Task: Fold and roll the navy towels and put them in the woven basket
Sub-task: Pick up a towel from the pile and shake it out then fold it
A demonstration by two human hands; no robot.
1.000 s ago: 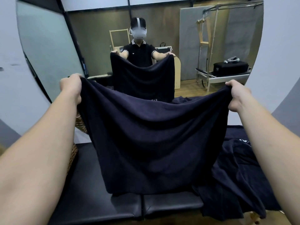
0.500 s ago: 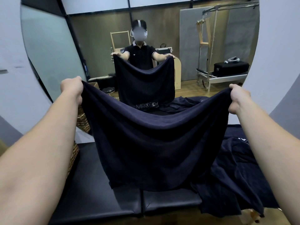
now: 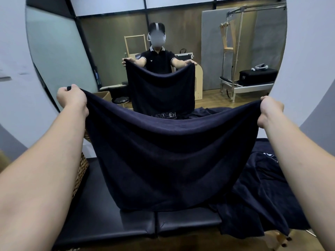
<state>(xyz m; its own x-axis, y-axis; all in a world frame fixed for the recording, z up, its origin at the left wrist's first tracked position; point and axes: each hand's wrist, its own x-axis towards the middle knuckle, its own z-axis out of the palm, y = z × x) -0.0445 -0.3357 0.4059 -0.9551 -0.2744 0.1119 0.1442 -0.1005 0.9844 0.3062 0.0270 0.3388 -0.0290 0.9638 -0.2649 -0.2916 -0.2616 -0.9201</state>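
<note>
Held aloft at both top corners: navy towel (image 3: 163,160), pinched in closed left hand (image 3: 71,97) and closed right hand (image 3: 270,110). Top edge sagging between the grips; bottom edge brushing black padded bench (image 3: 108,220). Woven basket (image 3: 81,171) below left grip; heaped towels (image 3: 262,192) below right grip.

Left hand (image 3: 71,98) and right hand (image 3: 270,111) hold a navy towel (image 3: 168,160) spread above the black padded bench (image 3: 108,223).

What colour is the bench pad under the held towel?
Glossy black bench pad, clearest in the head view.
</note>
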